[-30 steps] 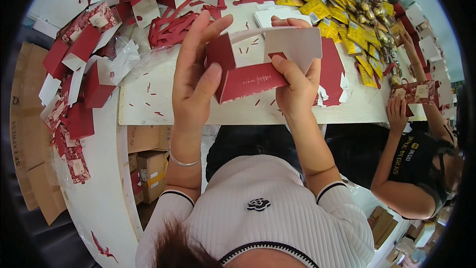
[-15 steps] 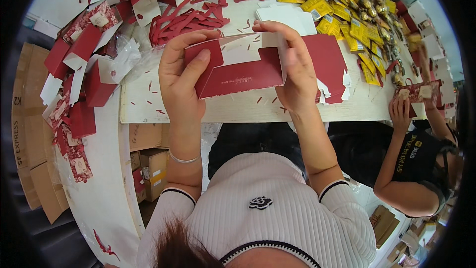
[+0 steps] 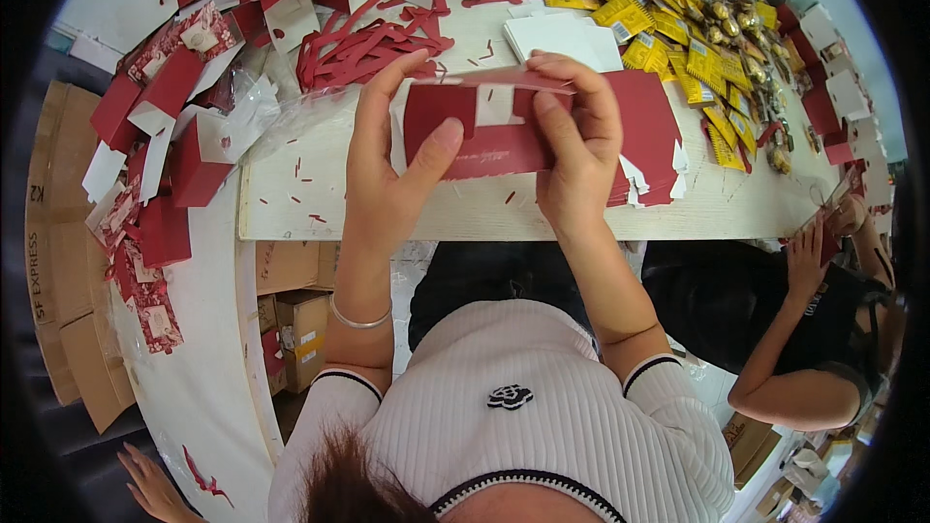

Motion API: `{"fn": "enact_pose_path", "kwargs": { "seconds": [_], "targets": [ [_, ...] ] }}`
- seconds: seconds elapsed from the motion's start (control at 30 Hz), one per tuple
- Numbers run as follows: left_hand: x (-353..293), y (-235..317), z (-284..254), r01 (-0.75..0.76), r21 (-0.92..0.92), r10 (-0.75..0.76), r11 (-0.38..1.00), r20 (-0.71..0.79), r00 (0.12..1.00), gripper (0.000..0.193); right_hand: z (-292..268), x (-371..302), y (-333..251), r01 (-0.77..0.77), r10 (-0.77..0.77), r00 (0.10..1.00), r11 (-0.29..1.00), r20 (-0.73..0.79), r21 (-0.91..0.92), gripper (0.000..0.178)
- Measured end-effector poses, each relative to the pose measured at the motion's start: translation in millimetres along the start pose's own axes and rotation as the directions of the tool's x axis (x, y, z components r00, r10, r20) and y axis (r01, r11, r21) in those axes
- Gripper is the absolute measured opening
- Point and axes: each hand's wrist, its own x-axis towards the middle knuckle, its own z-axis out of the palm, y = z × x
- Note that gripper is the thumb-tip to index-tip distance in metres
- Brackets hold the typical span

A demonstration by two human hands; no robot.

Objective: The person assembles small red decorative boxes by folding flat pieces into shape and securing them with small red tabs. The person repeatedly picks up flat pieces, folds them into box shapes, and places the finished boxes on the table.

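Observation:
Between both hands, above the table's near edge, is a red cardboard gift box (image 3: pixel 504 150) with a pale inside. Its two red side flaps are turned inward, with a pale gap between them. My left hand (image 3: pixel 392 160) is closed round the left end, its thumb on the red face and its fingers behind. My right hand (image 3: pixel 581 150) grips the right end, thumb pressed on the right flap and fingers curled over the far edge. Just beyond and right of it lies a stack of flat red box blanks (image 3: pixel 647 131).
Finished red boxes (image 3: pixel 201 163) crowd the left side, beside clear plastic (image 3: pixel 257 107). Red ribbons (image 3: pixel 373 53) and white cards (image 3: pixel 562 39) lie further back. Yellow packets (image 3: pixel 712 63) fill the back right. A co-worker's hand (image 3: pixel 806 257) is at far right, another person's hand (image 3: pixel 150 484) at lower left.
The box's right side flap has folded inward, and my right thumb has moved onto it. The box has turned more level. Another person's hand has appeared at lower left; the co-worker's item has tilted.

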Motion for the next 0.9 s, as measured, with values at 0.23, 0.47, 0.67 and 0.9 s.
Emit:
{"fn": "enact_pose_path", "kwargs": {
  "seconds": [0.23, 0.47, 0.67, 0.9],
  "targets": [
    [-9, -5, 5, -0.132, 0.110, 0.143, 0.985, -0.097, 0.985, 0.057, 0, 0, -2, 0.113, -0.083, 0.987, 0.966, 0.134, -0.233, 0.028],
    [-9, -4, 10, -0.279, 0.220, 0.305, 0.935, -0.093, 0.948, 0.058, 7, 1, -10, 0.214, -0.141, 0.971, 0.867, 0.191, -0.449, 0.027],
    [-7, -4, 3, -0.150, 0.182, 0.175, 0.972, -0.130, 0.976, 0.053, 12, -3, -10, 0.196, -0.147, 0.978, 0.896, 0.150, -0.399, 0.025],
    [-14, 9, 1, -0.236, 0.612, 0.374, 0.755, -0.106, 0.921, 0.049, 11, -1, -11, 0.105, -0.048, 0.985, 0.929, 0.165, -0.354, 0.027]
  ]
}}
